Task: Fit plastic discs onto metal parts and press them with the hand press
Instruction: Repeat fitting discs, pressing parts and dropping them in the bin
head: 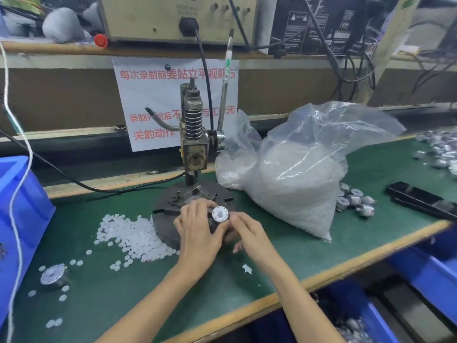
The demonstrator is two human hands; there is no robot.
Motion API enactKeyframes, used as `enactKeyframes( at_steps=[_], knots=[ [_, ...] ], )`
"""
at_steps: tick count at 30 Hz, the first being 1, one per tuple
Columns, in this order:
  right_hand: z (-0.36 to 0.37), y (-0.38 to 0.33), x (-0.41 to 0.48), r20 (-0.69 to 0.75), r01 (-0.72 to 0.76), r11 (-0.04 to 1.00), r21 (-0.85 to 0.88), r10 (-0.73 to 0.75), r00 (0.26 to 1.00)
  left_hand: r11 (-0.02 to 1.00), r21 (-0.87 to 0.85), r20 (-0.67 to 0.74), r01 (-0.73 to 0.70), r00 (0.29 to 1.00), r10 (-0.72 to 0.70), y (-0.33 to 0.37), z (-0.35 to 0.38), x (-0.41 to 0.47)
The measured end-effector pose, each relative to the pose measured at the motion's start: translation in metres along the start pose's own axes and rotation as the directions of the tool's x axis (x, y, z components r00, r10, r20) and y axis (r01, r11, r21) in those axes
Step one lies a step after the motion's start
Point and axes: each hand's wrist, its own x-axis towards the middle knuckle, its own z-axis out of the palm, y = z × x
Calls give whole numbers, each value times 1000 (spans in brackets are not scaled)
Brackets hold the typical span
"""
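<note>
Two bare forearms are stretched in over the green bench (99, 293). A metal part (226, 212), with a white plastic disc (219, 215) seated on its upturned face, is pinched in the grip of the left hand (197, 231) over the front of the hand press (194, 134) base. Its right side is touched by the right hand (249, 233); whether that grip is closed on it cannot be told. Loose discs (131, 233) are heaped left of the base.
</note>
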Motion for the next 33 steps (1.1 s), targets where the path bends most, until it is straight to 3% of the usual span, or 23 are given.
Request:
enactKeyframes(
  at_steps=[3,7,11,17,23,26,29,33],
  knots=[
    [-15,-1,-20,19,-44,984,172,41,999,994,-86,85,-61,994,68,24,11,-20],
    [-51,11,-52,-115,-40,985,167,59,992,983,-183,179,-16,983,49,62,38,-52],
    [-95,38,-92,-262,-111,971,213,166,951,963,-256,317,-79,935,161,104,69,-89],
    [-151,86,-152,-277,-294,916,272,368,888,927,-360,623,-109,711,326,130,111,-140],
    [-161,155,-178,-272,-529,796,295,601,752,982,-156,855,-110,483,190,116,156,-179],
    [-159,194,-184,-400,-606,753,256,654,642,973,-90,922,-214,351,163,110,169,-191],
    [-164,229,-190,-563,-711,699,72,617,550,946,-84,928,-313,322,188,107,173,-199],
    [-166,247,-195,-620,-731,680,-51,553,557,937,-95,911,-337,349,218,104,175,-199]
  ],
)
